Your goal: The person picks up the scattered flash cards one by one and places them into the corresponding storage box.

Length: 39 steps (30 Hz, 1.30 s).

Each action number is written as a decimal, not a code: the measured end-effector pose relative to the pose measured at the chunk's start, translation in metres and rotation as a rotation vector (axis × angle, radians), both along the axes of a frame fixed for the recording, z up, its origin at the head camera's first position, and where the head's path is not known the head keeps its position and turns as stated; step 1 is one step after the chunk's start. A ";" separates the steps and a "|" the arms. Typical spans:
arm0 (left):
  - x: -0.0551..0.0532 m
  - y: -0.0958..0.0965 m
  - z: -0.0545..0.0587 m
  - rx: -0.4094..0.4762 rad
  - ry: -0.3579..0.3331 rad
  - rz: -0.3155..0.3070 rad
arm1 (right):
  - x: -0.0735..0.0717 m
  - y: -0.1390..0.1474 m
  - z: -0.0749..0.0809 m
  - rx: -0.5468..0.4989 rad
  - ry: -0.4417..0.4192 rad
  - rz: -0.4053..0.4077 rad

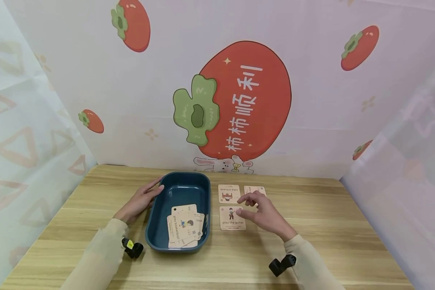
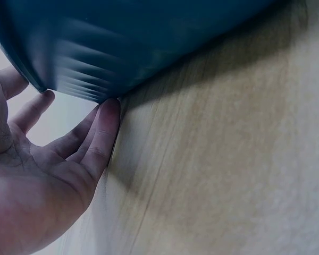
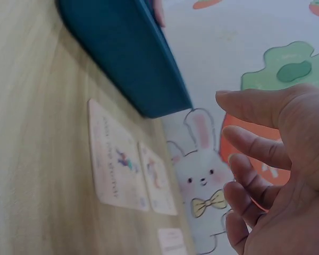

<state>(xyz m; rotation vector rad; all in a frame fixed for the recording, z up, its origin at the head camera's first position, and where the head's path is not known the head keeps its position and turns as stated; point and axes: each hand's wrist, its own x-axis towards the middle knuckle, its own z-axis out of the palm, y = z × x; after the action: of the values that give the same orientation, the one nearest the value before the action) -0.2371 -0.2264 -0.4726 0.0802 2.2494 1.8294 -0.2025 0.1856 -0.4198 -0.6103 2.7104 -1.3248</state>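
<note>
A dark blue plastic tray [image 1: 182, 177] stands on the table, with several picture cards [image 1: 188, 225] piled in its near end; the top one reads "play basketball". My left hand [image 1: 141, 201] rests against the tray's left side, thumb at the rim and fingers spread along the outer wall. To the right of the tray lie three cards: a "play the guitar" card [image 1: 233, 224], a "take a break" card [image 1: 229, 194] behind it, and a partly covered card [image 1: 254, 189]. Above these my right hand [image 1: 262, 213] hovers with loosely bent fingers and nothing in them.
The wooden table [image 1: 311, 229] runs back to a white cloth wall [image 1: 130, 100] printed with persimmons and a rabbit. Cloth side walls stand at left and right. A small black camera [image 1: 282, 265] sits on each wrist.
</note>
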 end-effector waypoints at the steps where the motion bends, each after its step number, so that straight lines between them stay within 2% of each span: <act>1: 0.000 0.000 0.000 -0.002 -0.001 0.001 | -0.001 0.000 -0.002 0.000 -0.011 -0.001; 8: -0.001 0.000 0.000 -0.003 -0.002 0.002 | -0.011 0.001 -0.020 0.026 -0.071 -0.011; 12: -0.001 0.000 0.000 -0.002 -0.005 0.004 | -0.015 0.000 -0.027 0.071 -0.046 0.002; 15: -0.001 0.000 -0.001 -0.004 -0.008 0.007 | -0.019 -0.001 -0.031 0.134 -0.027 0.010; 21: -0.002 -0.001 -0.002 0.002 -0.009 0.003 | -0.023 -0.004 -0.039 0.282 -0.042 -0.014; 27: -0.001 -0.001 -0.002 0.009 -0.004 0.001 | -0.021 -0.005 -0.041 0.327 -0.026 -0.033; 39: -0.001 -0.001 -0.002 0.003 0.000 0.003 | -0.020 -0.007 -0.035 0.370 -0.047 -0.086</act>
<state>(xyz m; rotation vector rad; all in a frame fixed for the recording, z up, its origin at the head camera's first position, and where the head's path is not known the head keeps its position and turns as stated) -0.2383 -0.2276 -0.4743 0.0772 2.2490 1.8342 -0.2220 0.1785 -0.4550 -0.4235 2.8613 -0.8019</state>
